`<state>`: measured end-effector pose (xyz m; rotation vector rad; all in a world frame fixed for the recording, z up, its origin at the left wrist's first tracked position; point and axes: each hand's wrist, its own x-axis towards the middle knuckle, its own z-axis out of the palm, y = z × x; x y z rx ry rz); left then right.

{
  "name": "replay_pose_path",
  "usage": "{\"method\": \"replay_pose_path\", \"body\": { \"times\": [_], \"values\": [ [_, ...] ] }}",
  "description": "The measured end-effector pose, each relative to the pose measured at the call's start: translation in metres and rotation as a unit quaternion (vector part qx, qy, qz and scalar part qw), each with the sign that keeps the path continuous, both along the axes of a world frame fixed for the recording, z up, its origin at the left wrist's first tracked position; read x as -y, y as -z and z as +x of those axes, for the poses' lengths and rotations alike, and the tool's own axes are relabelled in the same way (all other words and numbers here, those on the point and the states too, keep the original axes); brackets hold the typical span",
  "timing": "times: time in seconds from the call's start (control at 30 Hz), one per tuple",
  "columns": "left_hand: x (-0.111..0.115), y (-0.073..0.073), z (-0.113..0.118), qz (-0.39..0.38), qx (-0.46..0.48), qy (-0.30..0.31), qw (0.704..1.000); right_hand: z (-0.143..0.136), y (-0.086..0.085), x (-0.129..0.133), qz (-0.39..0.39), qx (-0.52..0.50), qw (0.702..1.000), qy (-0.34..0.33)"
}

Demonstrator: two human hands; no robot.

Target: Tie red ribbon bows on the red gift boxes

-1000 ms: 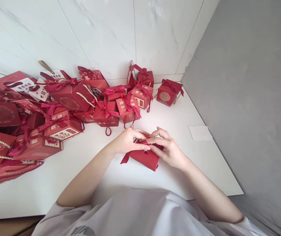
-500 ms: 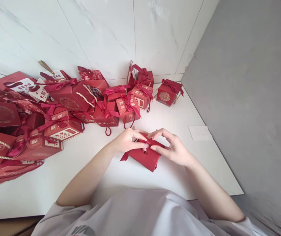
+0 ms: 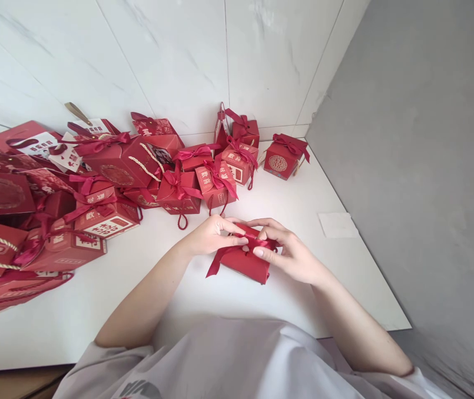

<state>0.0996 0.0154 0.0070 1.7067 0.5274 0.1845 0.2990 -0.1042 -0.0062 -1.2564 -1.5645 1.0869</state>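
Observation:
A red gift box (image 3: 243,265) lies on the white table in front of me, between my hands. A dark red satin ribbon (image 3: 219,260) runs over its top, with one tail hanging off the left side. My left hand (image 3: 216,235) comes in from the left, thumb and fingers closed on the ribbon at the top of the box. From the right, my right hand (image 3: 293,250) has its thumb and fingertips bent over the same ribbon. The fingers partly cover the middle of the ribbon, so I cannot tell whether it is knotted.
Several finished-looking red boxes with bows (image 3: 179,191) stand along the tiled wall. A larger heap of red boxes with rope handles (image 3: 116,160) fills the left side. One box (image 3: 286,158) stands apart near the back corner. A white paper piece (image 3: 337,225) lies by the right edge.
The box has tipped slightly, its front edge now higher. My right fingers have shifted over the ribbon, and more of it shows across the top. The left hand is nearly still.

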Motion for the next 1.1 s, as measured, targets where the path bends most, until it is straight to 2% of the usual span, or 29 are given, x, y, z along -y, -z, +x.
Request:
{"method": "replay_pose_path", "body": {
  "times": [0.1, 0.33, 0.57, 0.77, 0.93, 1.1],
  "values": [
    [0.002, -0.001, 0.001, 0.005, -0.011, -0.006, 1.000, -0.006, 0.004, -0.001, 0.018, -0.010, 0.998, 0.060],
    [0.010, -0.005, 0.005, -0.011, 0.005, -0.010, 1.000, -0.012, 0.003, -0.002, -0.005, -0.056, 0.997, 0.044],
    [0.014, -0.011, 0.006, 0.082, -0.028, -0.005, 0.996, -0.017, 0.004, 0.000, -0.009, -0.044, 0.993, 0.110],
    [0.016, -0.011, 0.006, -0.055, -0.012, -0.037, 0.998, -0.013, 0.005, 0.003, 0.026, -0.009, 0.991, 0.132],
    [0.011, -0.009, 0.003, -0.119, -0.008, -0.019, 0.993, -0.008, 0.005, 0.002, 0.073, 0.006, 0.989, 0.130],
    [0.008, -0.008, 0.000, -0.110, -0.033, -0.005, 0.993, -0.011, 0.002, 0.003, 0.149, 0.022, 0.981, 0.124]
  ]
}}
